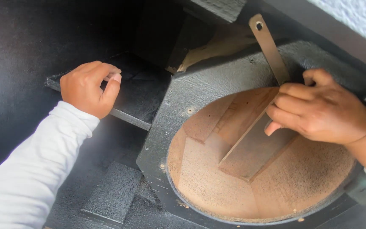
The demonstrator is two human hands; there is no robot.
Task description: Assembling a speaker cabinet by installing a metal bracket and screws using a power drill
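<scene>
Gripping with curled fingers, the right hand (318, 110) is closed on a flat metal ruler (270, 46), its fingertips pressing the strip down where it crosses the round opening (217, 191) of a black textured panel (204, 89). That round opening serves as the landmark. Over it, the ruler runs slantwise: its upper end, with a small hole, sticks out past the opening's far rim, and its lower stretch lies inside, across the wooden pieces (250, 148) showing through. Those brown boards sit at angles under the rim, one flat piece directly beneath the ruler's lower edge, with pale sawdust scattered on the wood nearer the onlooker.

To the left of the opening, well apart from it, the left hand (90, 88) rests as a loose fist on a black slab (138, 95) that juts out like a shelf; its fingers are folded together, thumb against forefinger, and I cannot tell whether they hold anything. A white sleeve (26, 178) covers that arm. Below and left of the opening, another small black block (113, 195) lies on the dark floor of the box.
</scene>
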